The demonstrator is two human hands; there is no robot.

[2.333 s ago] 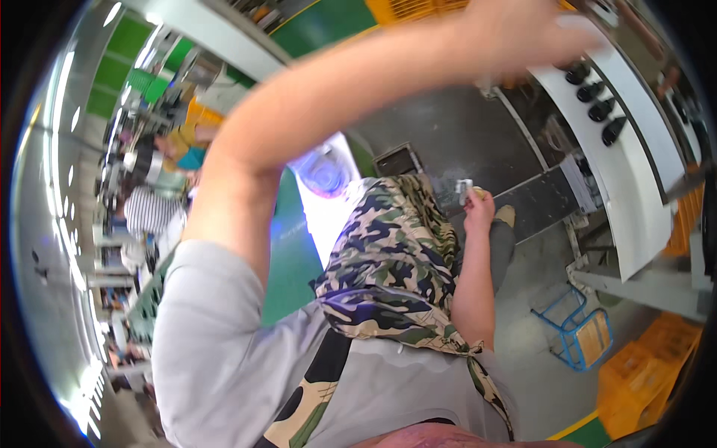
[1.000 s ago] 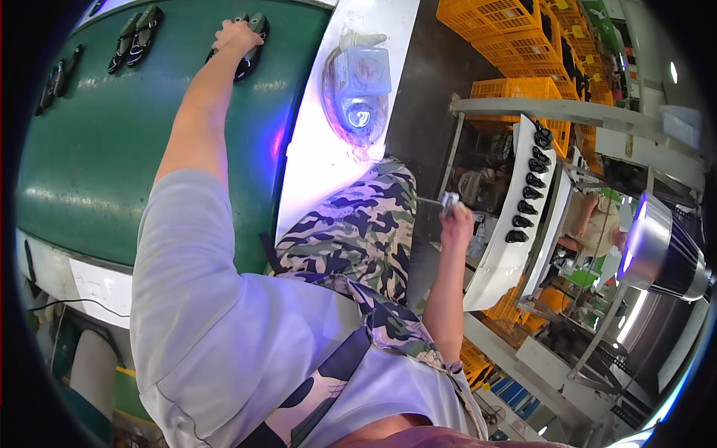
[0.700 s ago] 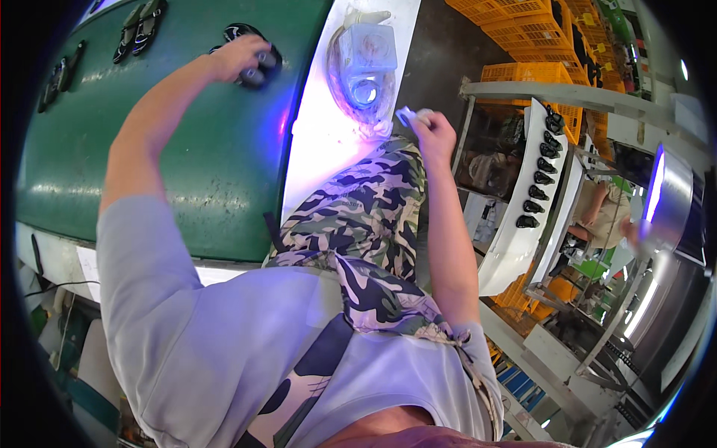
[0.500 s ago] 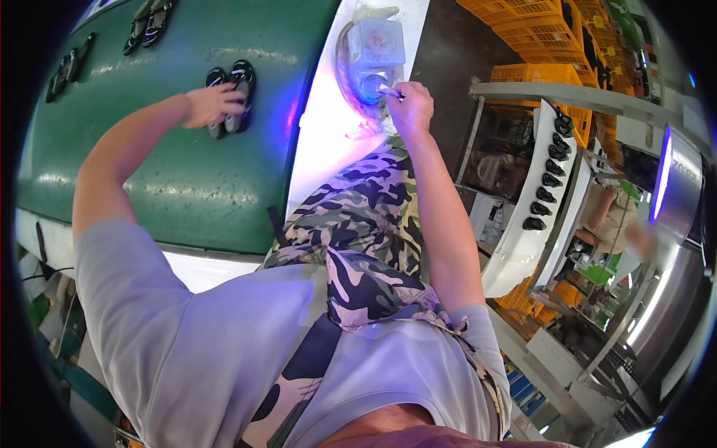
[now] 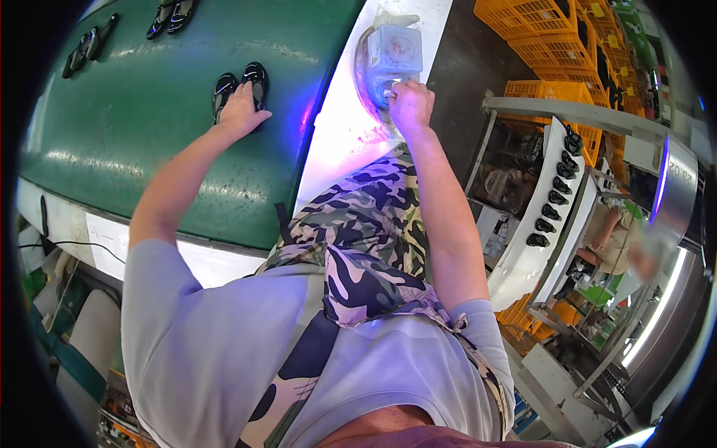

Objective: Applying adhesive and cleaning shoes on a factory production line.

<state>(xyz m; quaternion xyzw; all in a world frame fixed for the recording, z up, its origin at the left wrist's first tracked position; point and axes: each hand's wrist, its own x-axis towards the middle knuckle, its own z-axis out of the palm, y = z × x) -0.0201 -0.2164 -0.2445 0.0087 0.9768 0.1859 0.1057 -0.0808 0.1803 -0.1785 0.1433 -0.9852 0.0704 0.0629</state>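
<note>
My left hand (image 5: 240, 113) lies over a pair of glossy black shoes (image 5: 256, 75) on the green belt. Its fingers are stretched into the gap and opening of the shoes, and the thumb stands apart. My right hand (image 5: 413, 104) is closed in a pinch at the mouth of a round bluish container (image 5: 381, 88), which sits against a boxy clear plastic vessel (image 5: 396, 49). Mostly hidden in that pinch is a thin light-coloured tool, its end down at the container.
On the green belt (image 5: 149, 104) stand more black shoes (image 5: 170, 18) at the far left. The white ledge (image 5: 336, 149) is lit purple. At right, several black items (image 5: 557, 197) line a white board, beyond it stacked orange crates (image 5: 544, 93) and a person in beige (image 5: 609, 235).
My left hand has come down onto the shoes, its fingers now straighter. My right hand has lowered the thin tool toward the round container. The whole view has shifted slightly.
</note>
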